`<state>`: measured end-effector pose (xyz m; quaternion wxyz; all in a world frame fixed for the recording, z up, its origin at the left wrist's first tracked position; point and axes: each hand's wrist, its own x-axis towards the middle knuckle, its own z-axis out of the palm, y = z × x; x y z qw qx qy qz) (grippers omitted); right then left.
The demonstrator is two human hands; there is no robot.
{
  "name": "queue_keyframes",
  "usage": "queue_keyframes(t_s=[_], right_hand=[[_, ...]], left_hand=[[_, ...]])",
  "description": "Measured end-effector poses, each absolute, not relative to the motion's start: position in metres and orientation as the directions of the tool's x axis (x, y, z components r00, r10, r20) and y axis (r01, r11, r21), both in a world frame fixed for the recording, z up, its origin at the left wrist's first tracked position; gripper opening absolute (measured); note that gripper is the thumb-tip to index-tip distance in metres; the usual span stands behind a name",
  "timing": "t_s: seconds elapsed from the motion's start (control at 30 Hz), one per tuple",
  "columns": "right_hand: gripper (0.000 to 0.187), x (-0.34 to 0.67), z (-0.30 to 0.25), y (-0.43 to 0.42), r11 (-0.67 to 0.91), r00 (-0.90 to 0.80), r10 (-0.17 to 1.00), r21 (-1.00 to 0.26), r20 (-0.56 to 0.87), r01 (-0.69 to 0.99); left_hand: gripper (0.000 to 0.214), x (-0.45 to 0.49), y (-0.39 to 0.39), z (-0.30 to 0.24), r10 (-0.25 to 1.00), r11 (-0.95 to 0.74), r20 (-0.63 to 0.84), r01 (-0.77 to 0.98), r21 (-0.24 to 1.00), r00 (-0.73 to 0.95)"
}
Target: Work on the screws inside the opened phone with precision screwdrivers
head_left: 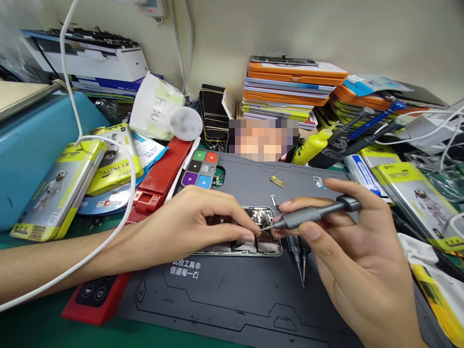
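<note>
My right hand (362,256) grips a dark grey precision screwdriver (302,217), its shaft pointing left and down. An opened phone (268,247) with bare inner parts lies beneath both hands on the grey work mat (232,299). From the left, my left hand (203,212) reaches over the phone, thumb and forefinger pinched together at the screwdriver's tip. Whatever sits between those fingertips is too small to make out. Part of the phone is covered by my left hand. Two more screwdrivers (299,256) lie just right of the phone, under my right hand.
A small metal plate (277,181) and a tiny bracket (273,199) lie behind the phone. A coloured-square tray (199,168) stands back left beside a red tool (163,169). Battery boxes (61,188) flank the mat. A white cable (125,212) crosses my left forearm.
</note>
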<state>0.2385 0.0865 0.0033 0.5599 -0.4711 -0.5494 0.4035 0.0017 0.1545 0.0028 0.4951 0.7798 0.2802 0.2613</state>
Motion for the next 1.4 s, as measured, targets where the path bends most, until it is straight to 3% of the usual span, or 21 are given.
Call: queue_keyframes(t_s=[1.4], right_hand=[[0.040, 0.2339, 0.0077, 0.0856, 0.222, 0.074, 0.971, -0.974, 0.225, 0.044]], left_hand=[[0.010, 0.0031, 0.1543, 0.0019, 0.690, -0.340, 0.127, 0.164, 0.926, 0.712]])
